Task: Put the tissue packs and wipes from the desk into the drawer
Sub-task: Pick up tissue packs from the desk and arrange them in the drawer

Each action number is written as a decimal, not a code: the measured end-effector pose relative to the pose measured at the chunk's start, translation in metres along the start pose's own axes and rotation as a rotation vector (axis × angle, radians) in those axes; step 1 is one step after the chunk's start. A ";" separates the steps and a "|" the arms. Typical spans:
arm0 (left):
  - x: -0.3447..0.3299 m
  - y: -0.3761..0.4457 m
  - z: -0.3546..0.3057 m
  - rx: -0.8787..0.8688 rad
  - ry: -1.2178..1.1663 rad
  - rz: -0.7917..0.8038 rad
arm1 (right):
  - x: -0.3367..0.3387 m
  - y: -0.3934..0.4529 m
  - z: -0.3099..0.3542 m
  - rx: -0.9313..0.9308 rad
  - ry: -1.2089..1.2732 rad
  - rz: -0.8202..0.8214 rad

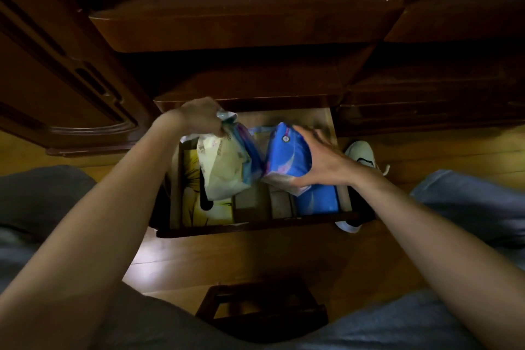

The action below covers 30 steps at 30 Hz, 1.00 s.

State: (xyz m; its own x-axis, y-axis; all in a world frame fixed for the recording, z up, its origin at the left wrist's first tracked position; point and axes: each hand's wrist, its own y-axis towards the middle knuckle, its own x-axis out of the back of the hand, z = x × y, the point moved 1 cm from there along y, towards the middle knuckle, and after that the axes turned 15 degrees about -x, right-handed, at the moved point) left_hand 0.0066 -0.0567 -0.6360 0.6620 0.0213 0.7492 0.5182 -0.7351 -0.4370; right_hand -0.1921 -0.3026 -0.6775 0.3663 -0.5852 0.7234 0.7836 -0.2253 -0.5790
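The bottom drawer (255,224) of the dark wooden desk stands pulled out below me. My left hand (199,115) pinches the top end of a cream and blue tissue pack (224,165), which hangs down over the left half of the drawer. My right hand (321,162) grips a blue tissue pack (287,156) from its right side, holding it tilted over the drawer's right half. Another blue pack (318,202) lies in the drawer under it. A yellow pack or box (196,207) lies at the drawer's left.
Closed drawer fronts (227,34) stack above the open one. A carved cabinet door (56,79) stands at left. A white shoe (360,156) rests on the wooden floor right of the drawer. My knees in grey shorts frame the view, and a dark stool (261,310) sits between them.
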 end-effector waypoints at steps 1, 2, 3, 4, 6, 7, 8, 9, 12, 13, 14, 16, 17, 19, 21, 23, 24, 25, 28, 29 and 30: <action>0.003 -0.006 0.007 0.026 -0.012 -0.015 | -0.006 -0.001 0.005 0.015 -0.025 0.012; 0.005 -0.012 0.013 0.053 -0.027 -0.027 | -0.014 -0.003 0.011 0.035 -0.042 0.022; 0.005 -0.018 0.020 0.083 -0.036 -0.039 | -0.023 -0.003 0.016 0.058 -0.055 0.033; 0.004 -0.024 0.025 0.111 -0.040 -0.050 | -0.031 -0.003 0.021 0.073 -0.072 0.045; 0.002 -0.033 0.035 0.149 -0.061 -0.065 | -0.042 -0.001 0.027 0.077 -0.138 0.067; 0.001 -0.036 0.037 0.154 -0.080 -0.072 | -0.045 0.001 0.026 0.074 -0.191 0.073; 0.000 -0.038 0.038 0.154 -0.098 -0.082 | -0.047 0.001 0.024 0.074 -0.248 0.077; 0.000 -0.039 0.038 0.156 -0.116 -0.097 | -0.050 0.001 0.020 0.073 -0.302 0.082; 0.001 -0.040 0.035 0.164 -0.150 -0.138 | -0.058 0.000 0.010 0.082 -0.420 0.079; 0.002 -0.040 0.033 0.163 -0.152 -0.139 | -0.063 0.000 0.009 0.085 -0.448 0.064; 0.002 -0.041 0.032 0.160 -0.155 -0.136 | -0.067 0.001 0.008 0.092 -0.480 0.042; 0.001 -0.041 0.032 0.153 -0.169 -0.136 | -0.074 0.004 0.008 0.112 -0.554 0.006; 0.000 -0.042 0.033 0.152 -0.172 -0.138 | -0.076 0.006 0.008 0.115 -0.580 -0.003; -0.002 -0.044 0.034 0.160 -0.181 -0.144 | -0.078 0.010 0.007 0.125 -0.602 -0.022; -0.001 -0.046 0.038 0.171 -0.198 -0.154 | -0.079 0.013 0.009 0.141 -0.602 -0.028; 0.001 -0.050 0.045 0.178 -0.225 -0.176 | -0.077 0.015 0.015 0.126 -0.516 0.009; 0.002 -0.053 0.048 0.184 -0.239 -0.190 | -0.076 0.016 0.021 0.114 -0.458 0.028; 0.003 -0.055 0.051 0.191 -0.246 -0.202 | -0.076 0.018 0.027 0.112 -0.415 0.033; 0.003 -0.063 0.055 0.213 -0.240 -0.210 | -0.089 0.024 0.048 0.162 -0.412 0.022; 0.002 -0.065 0.056 0.223 -0.243 -0.204 | -0.098 0.026 0.053 0.175 -0.419 0.044; 0.001 -0.067 0.058 0.230 -0.249 -0.197 | -0.106 0.027 0.057 0.180 -0.402 0.073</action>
State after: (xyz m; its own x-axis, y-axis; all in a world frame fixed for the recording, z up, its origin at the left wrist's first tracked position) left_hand 0.0041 0.0320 -0.6351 0.6339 0.3315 0.6988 0.7379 -0.5298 -0.4181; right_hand -0.1815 -0.2024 -0.7484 0.5619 -0.2367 0.7926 0.8104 -0.0347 -0.5849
